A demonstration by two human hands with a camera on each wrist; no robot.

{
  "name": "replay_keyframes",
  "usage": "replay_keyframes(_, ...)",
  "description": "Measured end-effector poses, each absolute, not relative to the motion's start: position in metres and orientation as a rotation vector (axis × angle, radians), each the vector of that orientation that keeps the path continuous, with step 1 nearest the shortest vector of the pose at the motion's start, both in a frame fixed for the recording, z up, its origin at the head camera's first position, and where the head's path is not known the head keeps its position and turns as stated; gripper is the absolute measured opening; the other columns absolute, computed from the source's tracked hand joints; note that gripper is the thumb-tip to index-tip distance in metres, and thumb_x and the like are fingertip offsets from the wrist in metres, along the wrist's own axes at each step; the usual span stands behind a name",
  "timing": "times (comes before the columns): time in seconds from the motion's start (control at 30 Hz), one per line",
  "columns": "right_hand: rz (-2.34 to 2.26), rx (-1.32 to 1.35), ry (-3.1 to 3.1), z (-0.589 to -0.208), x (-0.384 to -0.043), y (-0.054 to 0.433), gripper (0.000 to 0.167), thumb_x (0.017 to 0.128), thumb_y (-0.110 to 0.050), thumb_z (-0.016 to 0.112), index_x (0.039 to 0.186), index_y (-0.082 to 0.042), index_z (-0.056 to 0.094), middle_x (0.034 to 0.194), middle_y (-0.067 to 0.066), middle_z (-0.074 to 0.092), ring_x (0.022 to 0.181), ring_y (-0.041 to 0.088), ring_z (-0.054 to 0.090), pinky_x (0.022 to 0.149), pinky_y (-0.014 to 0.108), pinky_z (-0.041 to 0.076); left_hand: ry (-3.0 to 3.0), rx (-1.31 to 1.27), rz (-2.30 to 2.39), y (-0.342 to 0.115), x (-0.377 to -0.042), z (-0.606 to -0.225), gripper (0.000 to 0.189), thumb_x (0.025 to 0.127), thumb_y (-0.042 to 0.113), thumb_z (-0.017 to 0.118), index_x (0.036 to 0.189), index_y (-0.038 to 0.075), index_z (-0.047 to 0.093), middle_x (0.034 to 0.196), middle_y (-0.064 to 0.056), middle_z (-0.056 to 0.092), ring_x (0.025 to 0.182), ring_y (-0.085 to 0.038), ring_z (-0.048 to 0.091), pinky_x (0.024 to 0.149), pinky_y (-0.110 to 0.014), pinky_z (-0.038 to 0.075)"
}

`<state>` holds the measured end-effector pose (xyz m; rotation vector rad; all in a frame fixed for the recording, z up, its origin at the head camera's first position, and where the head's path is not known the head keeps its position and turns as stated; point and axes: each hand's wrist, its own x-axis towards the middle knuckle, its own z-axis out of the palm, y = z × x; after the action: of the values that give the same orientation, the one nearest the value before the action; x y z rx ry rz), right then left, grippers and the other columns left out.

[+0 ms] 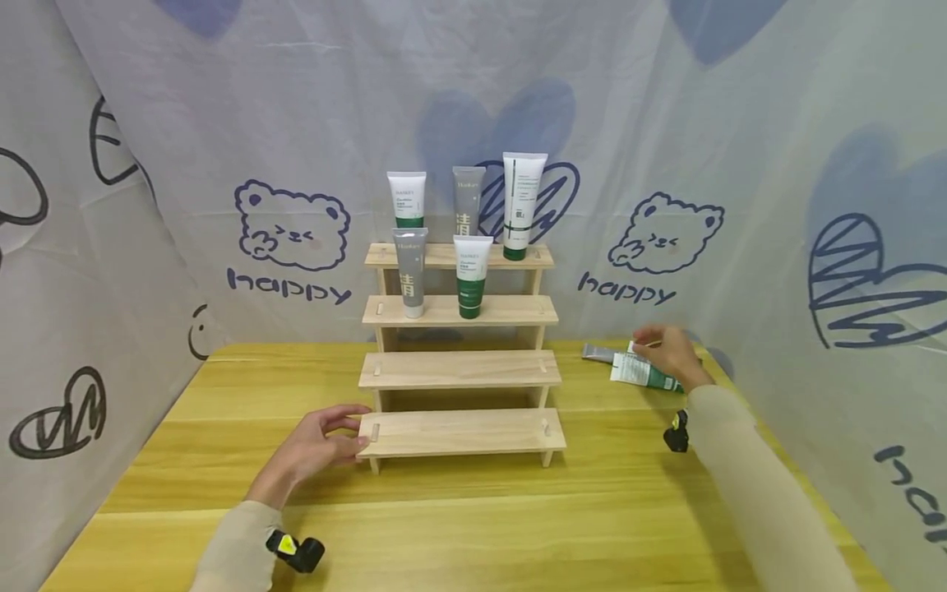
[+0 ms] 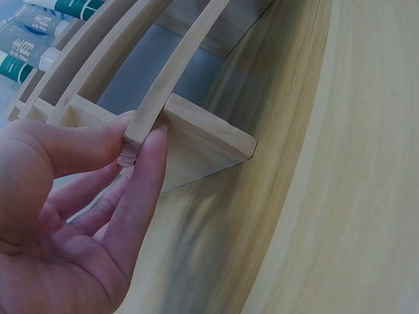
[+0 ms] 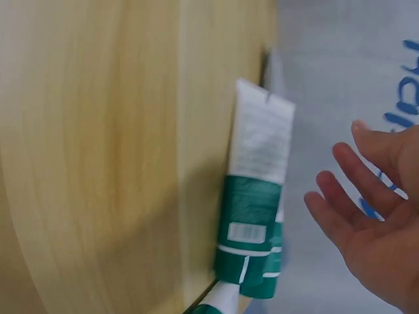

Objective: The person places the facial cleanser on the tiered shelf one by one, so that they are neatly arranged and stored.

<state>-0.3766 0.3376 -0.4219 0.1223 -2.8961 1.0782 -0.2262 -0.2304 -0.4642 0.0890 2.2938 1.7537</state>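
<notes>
A four-tier wooden display stand [image 1: 462, 433] stands mid-table. My left hand [image 1: 314, 444] is at the left end of its lowest board [image 2: 171, 69]; in the left wrist view the thumb and fingers pinch that end. At the table's back right, my right hand [image 1: 669, 355] is over a few lying tubes. Its fingers are apart and hold nothing in the right wrist view. Nearest to it is a white-and-green squeeze tube [image 3: 252, 209], lying over another green-ended one. A grey tube [image 1: 598, 353] pokes out to the left of them.
On the top tier stand a white-and-green tube [image 1: 406, 197], a grey tube [image 1: 468, 197] and a taller white tube [image 1: 522, 205]. One tier down are a grey tube [image 1: 410, 267] and a white-and-green tube [image 1: 471, 275]. A printed cloth [image 1: 296, 107] hangs behind and beside the table [image 1: 473, 534].
</notes>
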Motion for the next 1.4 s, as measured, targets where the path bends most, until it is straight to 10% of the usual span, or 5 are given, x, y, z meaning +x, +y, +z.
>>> replay_keyframes(0.43,0.768,0.065,-3.067,-0.446,-0.385,0.356,0.027,0.101,0.0,0.048,0.115,0.01,0.07,0.132,0.036,0.059,0.121,0.051,0.054,0.105,0.065,0.046,2.286,0.11,1.752,-0.225,-0.226,-0.466,0.06,0.096,0.011,0.072,0.15,0.0,0.048,0.133,-0.024,0.06,0.098,-0.02,0.071,0.084,-0.034,0.065)
replay_keyframes(0.8,0.74,0.109,-3.013,-0.457,-0.388,0.358,0.014,0.095,-0.001,0.069,0.105,0.008,0.07,0.11,0.029,0.069,0.103,0.043,0.063,0.094,0.059,0.053,2.28,0.096,1.758,-0.225,-0.227,-0.463,0.06,0.096,0.011,0.073,0.149,0.001,0.049,0.132,-0.024,0.06,0.097,-0.019,0.071,0.084,-0.033,0.065)
replay_keyframes(1.4,0.736,0.066,-3.092,-0.458,-0.394,0.349,0.033,0.092,-0.002,0.071,0.123,0.009,0.068,0.123,0.032,0.068,0.115,0.046,0.062,0.103,0.06,0.05,2.296,0.093,1.761,-0.231,-0.227,-0.463,0.06,0.096,0.01,0.073,0.149,0.0,0.049,0.131,-0.023,0.061,0.095,-0.019,0.071,0.083,-0.034,0.065)
